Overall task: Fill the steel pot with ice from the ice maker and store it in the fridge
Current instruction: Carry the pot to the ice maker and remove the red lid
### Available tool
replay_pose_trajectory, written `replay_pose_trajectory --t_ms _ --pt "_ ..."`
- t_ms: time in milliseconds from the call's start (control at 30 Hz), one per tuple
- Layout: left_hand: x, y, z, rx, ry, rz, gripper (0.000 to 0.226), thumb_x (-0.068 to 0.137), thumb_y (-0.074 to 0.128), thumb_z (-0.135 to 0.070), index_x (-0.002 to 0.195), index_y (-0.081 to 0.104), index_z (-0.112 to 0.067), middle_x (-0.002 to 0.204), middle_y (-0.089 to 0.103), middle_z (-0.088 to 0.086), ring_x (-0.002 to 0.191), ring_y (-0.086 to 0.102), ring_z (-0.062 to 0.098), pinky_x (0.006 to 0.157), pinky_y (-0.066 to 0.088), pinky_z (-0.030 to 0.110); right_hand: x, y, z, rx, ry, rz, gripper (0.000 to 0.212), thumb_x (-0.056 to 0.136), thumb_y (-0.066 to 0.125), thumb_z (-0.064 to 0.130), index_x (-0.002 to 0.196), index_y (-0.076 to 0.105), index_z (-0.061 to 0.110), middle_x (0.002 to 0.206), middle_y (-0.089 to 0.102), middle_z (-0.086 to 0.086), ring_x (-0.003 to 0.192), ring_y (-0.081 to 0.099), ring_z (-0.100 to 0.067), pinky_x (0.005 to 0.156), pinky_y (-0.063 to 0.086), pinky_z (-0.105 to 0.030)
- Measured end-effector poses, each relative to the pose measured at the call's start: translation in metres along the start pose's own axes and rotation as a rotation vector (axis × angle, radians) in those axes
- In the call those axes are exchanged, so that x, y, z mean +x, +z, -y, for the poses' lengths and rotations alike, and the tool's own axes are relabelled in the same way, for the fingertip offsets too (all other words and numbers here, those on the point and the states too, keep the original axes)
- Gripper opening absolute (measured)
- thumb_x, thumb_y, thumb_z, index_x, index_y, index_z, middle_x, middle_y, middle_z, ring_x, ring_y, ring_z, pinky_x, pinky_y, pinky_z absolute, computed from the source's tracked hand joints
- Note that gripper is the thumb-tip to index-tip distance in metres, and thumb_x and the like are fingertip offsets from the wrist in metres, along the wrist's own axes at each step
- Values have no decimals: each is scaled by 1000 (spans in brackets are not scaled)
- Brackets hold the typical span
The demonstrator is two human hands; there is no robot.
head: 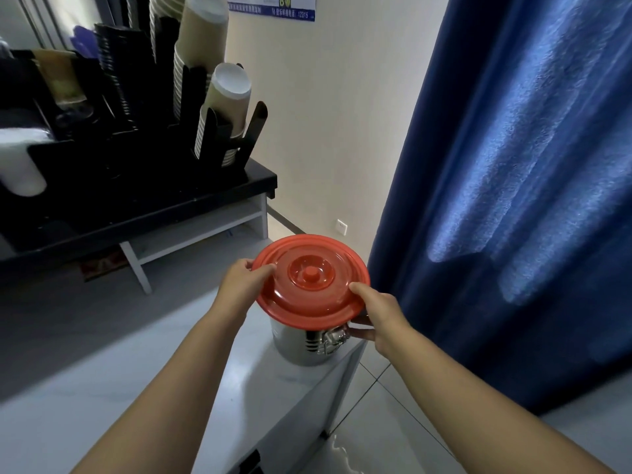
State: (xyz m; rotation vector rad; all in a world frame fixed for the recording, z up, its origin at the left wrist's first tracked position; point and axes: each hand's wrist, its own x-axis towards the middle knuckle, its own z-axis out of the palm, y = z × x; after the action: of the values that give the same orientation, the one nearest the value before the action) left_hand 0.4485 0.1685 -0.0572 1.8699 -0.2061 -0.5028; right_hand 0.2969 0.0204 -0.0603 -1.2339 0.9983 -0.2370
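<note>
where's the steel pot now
Head view, lower centre: the steel pot stands on a corner of the white surface, under its red lid, between the left hand and right hand.

Glossy red plastic lid (pixel 313 278) on shiny steel pot (pixel 301 343).

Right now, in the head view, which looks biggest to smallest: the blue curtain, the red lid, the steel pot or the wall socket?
1. blue curtain
2. red lid
3. steel pot, mostly hidden under the lid
4. wall socket, smallest, though farther from the camera
</note>
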Motion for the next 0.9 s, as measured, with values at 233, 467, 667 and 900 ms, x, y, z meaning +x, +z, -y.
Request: replay_pose_trajectory --t_ms 233,467,667,900 --pt "-11 -11 6 -66 -47 -82 23 83 61 -21 103 59 -10 92 67 11 84 66 25 77 56 38 3 9 3 -47 -14 35 27 87 59 24 104 64 4 92 67 -16 87 68 -30 67 58 -38" --pt "-42 -39 22 -90 -88 -223 15 75 62 -20 89 61 -15 86 70 11 83 69 29 81 56 49 -7 31 -5 -137 -35 167 23 90 56 24 100 63 5 89 66 -15 82 68 -29 67 59 -39" --pt "-97 -59 33 -121 -108 -397 13 79 62 -19 90 58 -15 87 67 8 83 67 26 84 55 45 -33 46 -11 -202 -51 301 18 89 56 23 92 61 6 87 65 -14 83 65 -30 69 57 -40" --pt "-170 -79 52 -140 -109 -595 6 82 62 -20 88 61 -17 84 67 3 82 66 21 83 55 41 -74 62 -25 -286 -87 453 15 89 57 23 84 58 10 81 63 -10 81 63 -28 76 55 -44"
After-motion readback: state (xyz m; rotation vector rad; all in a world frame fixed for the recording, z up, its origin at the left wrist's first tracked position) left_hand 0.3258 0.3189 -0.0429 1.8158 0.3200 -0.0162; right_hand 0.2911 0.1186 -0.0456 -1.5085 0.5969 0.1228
